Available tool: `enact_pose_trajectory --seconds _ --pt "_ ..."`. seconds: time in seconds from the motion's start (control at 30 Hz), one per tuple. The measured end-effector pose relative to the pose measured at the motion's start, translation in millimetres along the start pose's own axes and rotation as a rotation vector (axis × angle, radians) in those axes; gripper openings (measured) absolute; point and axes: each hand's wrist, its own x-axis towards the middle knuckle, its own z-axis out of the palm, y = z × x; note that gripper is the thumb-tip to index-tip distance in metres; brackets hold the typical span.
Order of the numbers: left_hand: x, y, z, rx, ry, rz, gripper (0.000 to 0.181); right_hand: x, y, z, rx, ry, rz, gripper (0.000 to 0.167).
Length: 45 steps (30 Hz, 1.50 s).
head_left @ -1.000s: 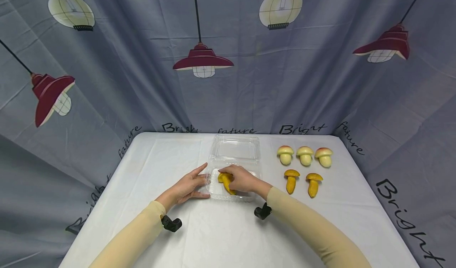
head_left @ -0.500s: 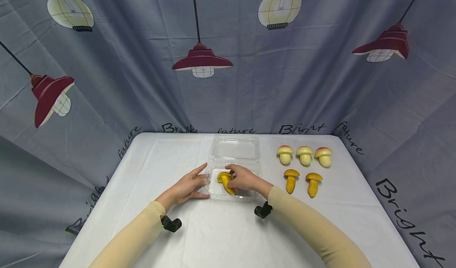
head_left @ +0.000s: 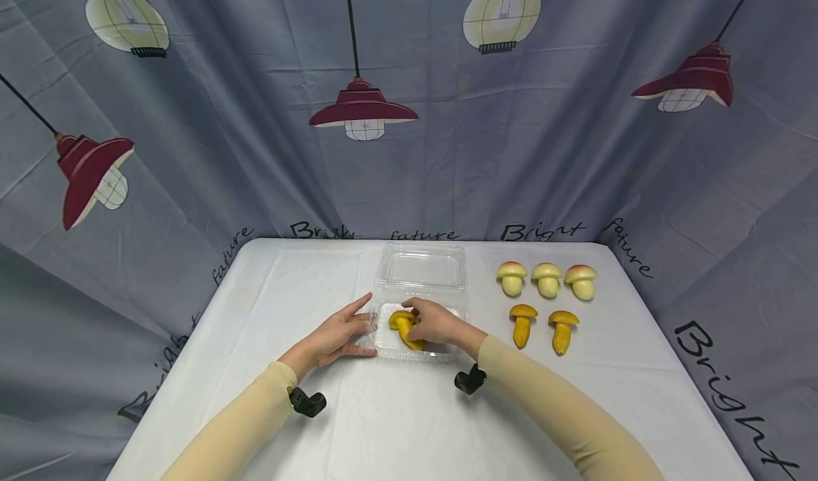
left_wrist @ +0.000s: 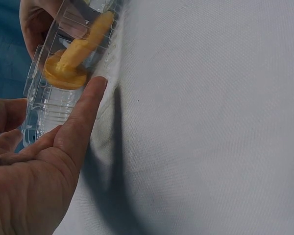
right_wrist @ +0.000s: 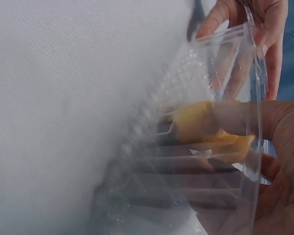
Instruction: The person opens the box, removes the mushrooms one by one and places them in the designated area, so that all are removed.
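Observation:
A clear plastic clamshell box (head_left: pixel 383 342) lies on the white table, its lid (head_left: pixel 422 266) folded back. Inside, toward the box's left side, is a yellow mushroom (head_left: pixel 402 323), cap to the left and stem slanting toward the front right. My right hand (head_left: pixel 437 322) reaches into the box and holds the mushroom; its thumb (right_wrist: pixel 240 117) lies against the stem in the right wrist view, seen through the clear wall. My left hand (head_left: pixel 339 335) rests beside the box with fingers spread, their tips touching its left wall. The far side of the mushroom is hidden.
Right of the box, two yellow mushrooms (head_left: pixel 522 325) lie in a row. Behind them is a row of three pale mushrooms (head_left: pixel 547 280) with reddish or yellowish caps. A grey printed curtain (head_left: pixel 396 175) hangs at the table's back edge.
My right index finger has come off the top of the mushroom's cap and drawn back to its right side. The mushroom has shifted very slightly left. My left hand stays put.

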Motion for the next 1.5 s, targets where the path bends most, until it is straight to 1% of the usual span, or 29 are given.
enact_pose_trajectory --seconds 0.17,0.4,0.63,0.77,0.93,1.23,1.37,1.5 --pt "-0.5 0.0 0.1 0.004 -0.002 0.007 0.071 -0.8 -3.0 2.2 0.000 -0.014 -0.018 0.066" --pt "-0.2 -0.6 -0.4 -0.002 -0.007 0.013 0.071 -0.1 -0.8 4.4 -0.015 -0.018 -0.047 0.064" --pt "0.0 -0.1 -0.1 -0.003 -0.006 0.013 0.071 -0.7 -1.4 4.3 -0.094 -0.007 -0.112 0.064" --pt "-0.1 0.0 0.3 -0.002 -0.008 0.013 0.071 -1.4 -0.6 2.9 -0.113 0.000 -0.145 0.064" --pt "-0.3 0.0 0.0 -0.001 -0.008 0.012 0.071 -0.7 1.9 -0.9 -0.091 0.021 -0.156 0.064" --pt "0.7 -0.9 -0.9 -0.009 -0.012 0.018 0.072 -3.2 3.3 -14.9 0.020 0.056 -0.187 0.058" --pt "1.2 -1.1 -0.9 -0.009 -0.010 0.015 0.071 -6.3 2.9 -20.9 0.061 0.070 -0.182 0.058" --pt "1.3 -1.0 -0.6 -0.008 -0.006 0.015 0.071 -8.3 4.4 -26.1 0.072 0.091 -0.181 0.058"
